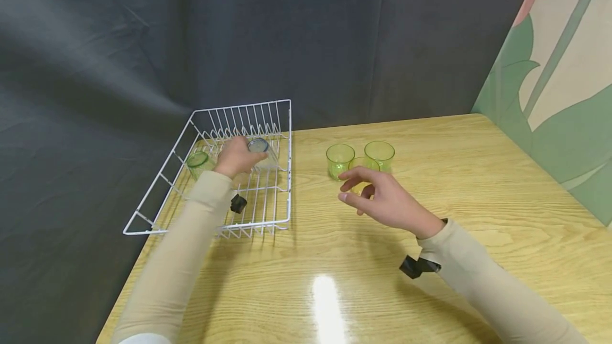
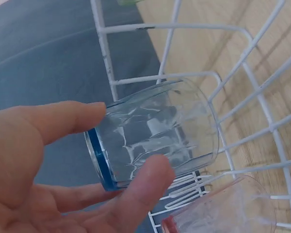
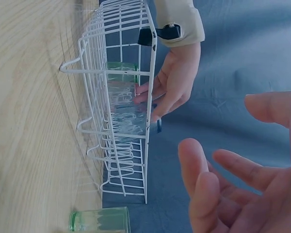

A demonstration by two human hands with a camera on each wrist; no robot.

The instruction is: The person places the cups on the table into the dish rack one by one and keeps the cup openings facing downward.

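Inside the white wire dish rack, my left hand holds a clear blue-rimmed glass. Its thumb lies at one side of the blue rim, with fingers round the other side. Beside that glass stands a red-rimmed one, mostly hidden by my hand in the head view. A green-rimmed glass sits farther left in the rack. My right hand hovers over the table, fingers loosely bent and holding nothing. Just behind it are two green glasses and a yellow glass, partly covered by the hand.
Upright wire prongs line the back of the rack. A dark curtain hangs behind the wooden table and along its left side. At the right stands a wall with painted flowers.
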